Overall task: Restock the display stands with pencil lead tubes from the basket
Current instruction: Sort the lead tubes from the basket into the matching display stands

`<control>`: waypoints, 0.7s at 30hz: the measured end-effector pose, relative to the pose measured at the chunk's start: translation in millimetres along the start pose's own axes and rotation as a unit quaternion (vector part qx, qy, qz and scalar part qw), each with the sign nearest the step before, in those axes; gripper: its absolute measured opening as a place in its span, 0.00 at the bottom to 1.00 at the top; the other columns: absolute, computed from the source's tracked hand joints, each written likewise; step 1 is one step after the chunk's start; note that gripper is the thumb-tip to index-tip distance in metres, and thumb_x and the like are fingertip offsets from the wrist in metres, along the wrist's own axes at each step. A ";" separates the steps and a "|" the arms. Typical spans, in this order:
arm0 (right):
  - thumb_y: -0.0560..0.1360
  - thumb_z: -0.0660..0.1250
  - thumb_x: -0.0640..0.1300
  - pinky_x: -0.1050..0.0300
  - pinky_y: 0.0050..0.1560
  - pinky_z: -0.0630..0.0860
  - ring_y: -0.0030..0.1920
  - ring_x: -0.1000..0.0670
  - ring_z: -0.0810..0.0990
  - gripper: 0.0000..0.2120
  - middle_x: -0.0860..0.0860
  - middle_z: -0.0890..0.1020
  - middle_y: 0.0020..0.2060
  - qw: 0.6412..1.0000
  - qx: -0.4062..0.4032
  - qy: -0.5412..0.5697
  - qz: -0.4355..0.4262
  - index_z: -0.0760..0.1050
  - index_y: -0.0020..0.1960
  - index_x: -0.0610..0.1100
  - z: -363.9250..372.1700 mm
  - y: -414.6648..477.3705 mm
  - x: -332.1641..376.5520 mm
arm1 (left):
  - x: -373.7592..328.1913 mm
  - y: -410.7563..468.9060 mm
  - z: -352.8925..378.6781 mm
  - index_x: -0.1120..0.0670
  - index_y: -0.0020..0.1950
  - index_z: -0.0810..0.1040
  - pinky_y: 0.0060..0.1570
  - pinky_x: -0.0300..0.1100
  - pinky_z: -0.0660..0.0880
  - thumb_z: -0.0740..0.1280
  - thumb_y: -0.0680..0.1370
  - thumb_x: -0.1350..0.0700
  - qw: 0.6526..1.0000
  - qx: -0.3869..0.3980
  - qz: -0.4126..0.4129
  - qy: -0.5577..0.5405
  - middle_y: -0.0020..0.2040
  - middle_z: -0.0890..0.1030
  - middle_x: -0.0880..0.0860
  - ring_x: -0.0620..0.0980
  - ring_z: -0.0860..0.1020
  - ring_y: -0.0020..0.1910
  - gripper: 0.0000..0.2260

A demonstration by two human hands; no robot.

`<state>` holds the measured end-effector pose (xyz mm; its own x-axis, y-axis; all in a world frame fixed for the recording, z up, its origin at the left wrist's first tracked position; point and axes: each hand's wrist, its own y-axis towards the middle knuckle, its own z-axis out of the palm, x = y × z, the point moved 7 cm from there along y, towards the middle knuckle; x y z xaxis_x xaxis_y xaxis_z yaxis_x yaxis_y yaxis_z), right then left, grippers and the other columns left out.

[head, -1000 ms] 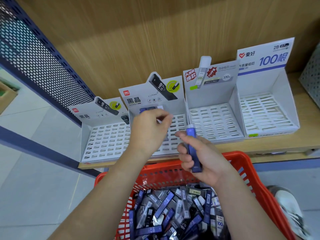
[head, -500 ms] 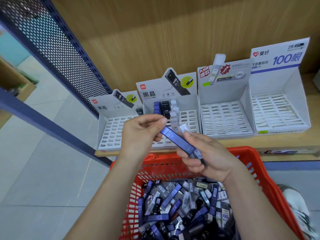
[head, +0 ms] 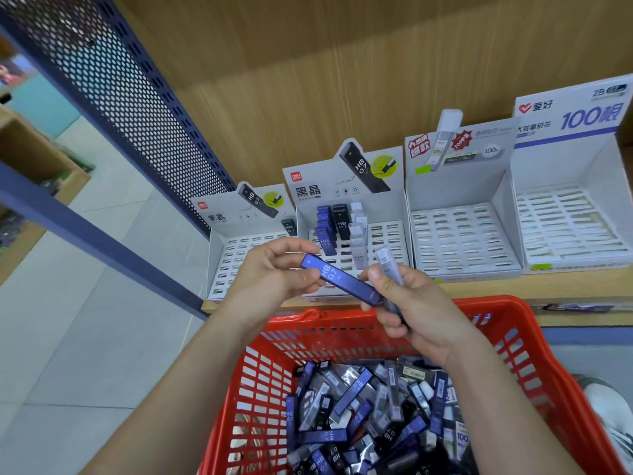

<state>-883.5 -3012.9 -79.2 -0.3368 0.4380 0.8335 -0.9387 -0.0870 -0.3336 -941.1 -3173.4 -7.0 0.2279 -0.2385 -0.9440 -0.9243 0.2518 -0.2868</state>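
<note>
Stationery shop, wooden shelf [head: 565, 293], branded display stands [head: 459, 214], red shopping basket [head: 534, 341]

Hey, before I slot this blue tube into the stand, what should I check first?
1. Grip on blue tube: ok, left hand pinches one end, right hand holds the other.
2. Label: ok, reads HB 0.7.
3. Matching row: ok, blue tubes stand in the second stand from the left.
4. Free slot in front of that row: cannot tell, hands hide it.
5. Right hand free: not ok, it also holds a clear tube.
</note>
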 end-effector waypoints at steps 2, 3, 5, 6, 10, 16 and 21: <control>0.74 0.66 0.54 0.63 0.23 0.61 0.25 0.53 0.65 0.18 0.44 0.81 0.35 1.000 -0.020 -0.001 0.006 0.77 0.54 0.40 -2.0 2.1 -4.2 | -0.5 6.0 -12.3 0.58 0.50 0.79 0.41 0.39 0.80 0.66 0.74 0.72 0.999 -0.047 0.013 -0.005 0.39 0.84 0.56 0.52 0.83 0.37 0.11; 0.76 0.65 0.55 0.63 0.23 0.61 0.25 0.53 0.66 0.17 0.44 0.81 0.36 0.999 -0.033 -0.001 0.011 0.78 0.54 0.41 -4.1 3.0 -6.7 | -1.4 9.5 -20.3 0.58 0.51 0.79 0.41 0.39 0.80 0.65 0.75 0.71 0.997 -0.080 0.024 0.004 0.39 0.83 0.56 0.51 0.82 0.37 0.10; 0.80 0.62 0.53 0.63 0.22 0.63 0.26 0.53 0.68 0.16 0.44 0.82 0.38 0.997 -0.068 0.015 0.018 0.79 0.53 0.40 -10.8 4.2 -11.0 | -1.9 18.9 -36.9 0.57 0.54 0.79 0.43 0.39 0.80 0.66 0.77 0.69 0.987 -0.147 0.046 0.042 0.41 0.83 0.56 0.49 0.82 0.36 0.10; 0.81 0.62 0.51 0.63 0.21 0.63 0.26 0.53 0.68 0.16 0.44 0.82 0.38 0.995 -0.088 0.031 0.020 0.80 0.54 0.40 -15.1 4.4 -12.6 | -1.7 24.5 -42.6 0.56 0.54 0.79 0.45 0.42 0.81 0.66 0.77 0.67 0.981 -0.171 0.058 0.070 0.42 0.83 0.56 0.49 0.82 0.37 0.10; 0.81 0.63 0.45 0.63 0.22 0.66 0.27 0.52 0.70 0.11 0.45 0.80 0.38 0.989 -0.133 0.063 0.013 0.79 0.58 0.40 -28.7 4.2 -12.3 | 0.6 45.8 -39.2 0.51 0.50 0.82 0.51 0.50 0.79 0.69 0.75 0.64 0.956 -0.182 0.100 0.205 0.44 0.84 0.52 0.52 0.82 0.43 0.09; 0.81 0.63 0.44 0.62 0.24 0.68 0.28 0.53 0.72 0.10 0.47 0.81 0.35 0.989 -0.132 0.062 0.000 0.79 0.58 0.43 -35.5 6.4 -11.7 | 3.9 60.8 -18.6 0.52 0.53 0.84 0.52 0.41 0.76 0.69 0.76 0.62 0.928 -0.162 0.140 0.306 0.44 0.83 0.48 0.47 0.80 0.44 0.09; 0.82 0.62 0.45 0.62 0.25 0.68 0.28 0.53 0.72 0.10 0.48 0.81 0.34 0.990 -0.130 0.055 0.000 0.79 0.58 0.44 -36.7 8.3 -16.0 | -2.0 63.4 -6.3 0.53 0.58 0.82 0.50 0.29 0.68 0.64 0.79 0.63 0.895 -0.104 0.176 0.397 0.54 0.83 0.50 0.45 0.78 0.48 0.12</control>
<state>-883.2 -2987.8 -111.5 -0.3142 0.5334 0.7853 -0.8829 0.1399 -0.4483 -1002.1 -3162.9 -22.2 -0.3003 -0.7907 -0.5335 -0.9522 0.2810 0.1194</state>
